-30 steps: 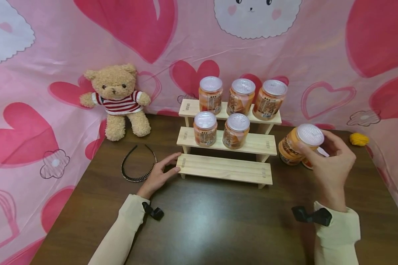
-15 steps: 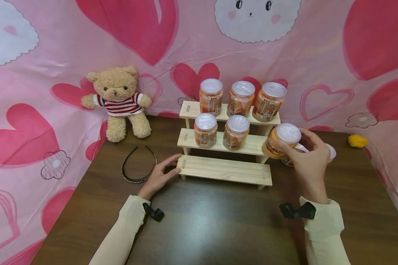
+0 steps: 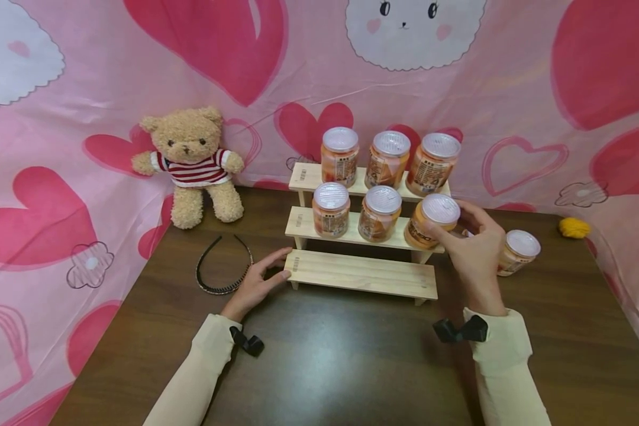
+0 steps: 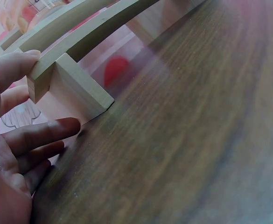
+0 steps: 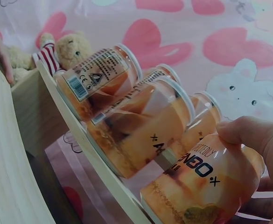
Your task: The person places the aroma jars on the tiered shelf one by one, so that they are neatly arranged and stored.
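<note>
My right hand (image 3: 474, 248) grips an orange-labelled jar (image 3: 430, 223) with a clear ribbed lid, thumb on the near side. This jar is at the right end of the middle tier of a pale wooden stepped rack (image 3: 362, 275); whether its base rests fully on the plank cannot be told. Two like jars stand left of it, the nearer being a jar (image 3: 380, 216). Three more occupy the top tier, among them a middle jar (image 3: 387, 161). My left hand (image 3: 255, 281) touches the bottom tier's left end, thumb (image 4: 22, 60) at the plank's corner, other fingers loosely extended.
Another jar (image 3: 519, 253) stands on the dark wooden table (image 3: 319, 367) right of my right hand. A teddy bear (image 3: 189, 163) sits at the back left, with a black headband (image 3: 213, 290) before it. A yellow bundle (image 3: 574, 227) lies far right. A pink printed cloth hangs behind.
My right hand has carried the jar leftward from the table beside the rack to the middle tier's right end. The jar on the table has come into view. My left hand stays put.
</note>
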